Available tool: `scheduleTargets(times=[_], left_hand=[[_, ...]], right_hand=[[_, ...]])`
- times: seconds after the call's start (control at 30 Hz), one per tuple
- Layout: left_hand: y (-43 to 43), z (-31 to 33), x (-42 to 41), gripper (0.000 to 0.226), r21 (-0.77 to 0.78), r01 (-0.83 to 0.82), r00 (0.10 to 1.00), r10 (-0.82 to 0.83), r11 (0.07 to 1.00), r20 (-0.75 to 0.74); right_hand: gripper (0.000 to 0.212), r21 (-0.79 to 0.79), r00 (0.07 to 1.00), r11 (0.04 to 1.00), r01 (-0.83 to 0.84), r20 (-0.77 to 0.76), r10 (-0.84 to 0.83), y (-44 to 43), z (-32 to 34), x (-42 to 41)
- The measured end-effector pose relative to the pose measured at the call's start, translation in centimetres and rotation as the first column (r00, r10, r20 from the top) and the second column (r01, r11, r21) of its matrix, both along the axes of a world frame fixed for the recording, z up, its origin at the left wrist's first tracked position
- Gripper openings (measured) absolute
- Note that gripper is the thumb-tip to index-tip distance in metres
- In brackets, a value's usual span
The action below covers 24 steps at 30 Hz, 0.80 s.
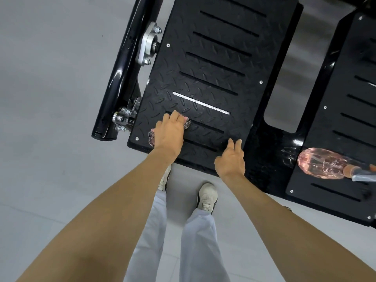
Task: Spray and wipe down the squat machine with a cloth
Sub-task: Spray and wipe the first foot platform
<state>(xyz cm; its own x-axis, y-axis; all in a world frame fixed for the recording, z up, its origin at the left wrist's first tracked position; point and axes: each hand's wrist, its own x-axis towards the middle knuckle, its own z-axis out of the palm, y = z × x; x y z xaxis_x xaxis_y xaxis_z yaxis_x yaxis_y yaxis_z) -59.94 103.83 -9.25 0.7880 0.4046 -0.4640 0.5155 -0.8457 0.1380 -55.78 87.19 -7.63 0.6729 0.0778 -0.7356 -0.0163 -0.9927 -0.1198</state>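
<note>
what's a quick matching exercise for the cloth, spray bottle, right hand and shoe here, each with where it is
Things:
1 cloth
2 spray bottle
3 right hand
4 shoe

Places:
A on the grey floor
B under the left hand on the left foot plate
C lying on its side on the right foot plate
D open, at the left foot plate's near edge

Pairs: 1-B, 2-C, 3-D, 4-A

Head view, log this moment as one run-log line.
phase: wipe | left hand: presses cloth on left footplate | right hand: open, at same plate's near edge | spray bottle: lying on right footplate
</note>
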Motion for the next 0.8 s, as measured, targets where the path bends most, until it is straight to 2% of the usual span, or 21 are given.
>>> scheduleTargets(times=[0.13, 0.3, 0.37, 0.43, 0.57, 0.67, 0.8], left_hand=[[-2.4, 0.3, 1.3, 0.061, -0.04, 0.029, 1.0, -0.029, 0.999, 0.002], [-8.4, 0.6, 3.0, 0.071, -0.202, 0.294, 0.954, -0.301, 0.934, -0.003], [-9.7, 0.4, 3.2, 0.072, -0.22, 0.293, 0.952, -0.306, 0.93, -0.026], [-9.6, 0.4, 3.1, 0.071, -0.19, 0.336, 0.938, -0.346, 0.922, -0.021], [-5.4, 1.1, 2.4, 0.075, -0.04, 0.525, 0.85, -0.526, 0.85, -0.02], [-1.3, 1.5, 1.0, 0.08, 0.013, 0.475, 0.879, -0.474, 0.88, -0.057], [3.3, 1.1, -1.2, 0.077, 0.07, 0.296, 0.954, -0.29, 0.953, -0.079]], right_hand=[[0.071, 0.002, 1.0, 1.0, -0.018, -0.016, 0.018, -0.8, -0.1, 0.7], [0.071, 0.019, 0.996, 0.998, -0.066, -0.06, 0.068, -1.8, -0.1, 1.1], [0.069, 0.038, 0.996, 0.997, -0.07, -0.061, 0.072, -2.1, -0.1, 1.1], [0.069, 0.042, 0.993, 0.995, -0.09, -0.078, 0.093, -2.5, 0.0, 1.1], [0.07, 0.022, 0.985, 0.989, -0.143, -0.097, 0.144, -2.7, 0.1, 1.2], [0.07, 0.031, 0.987, 0.992, -0.124, -0.097, 0.127, -2.4, 0.1, 1.4], [0.071, 0.043, 0.991, 0.995, -0.095, -0.092, 0.098, -1.7, 0.3, 1.4]])
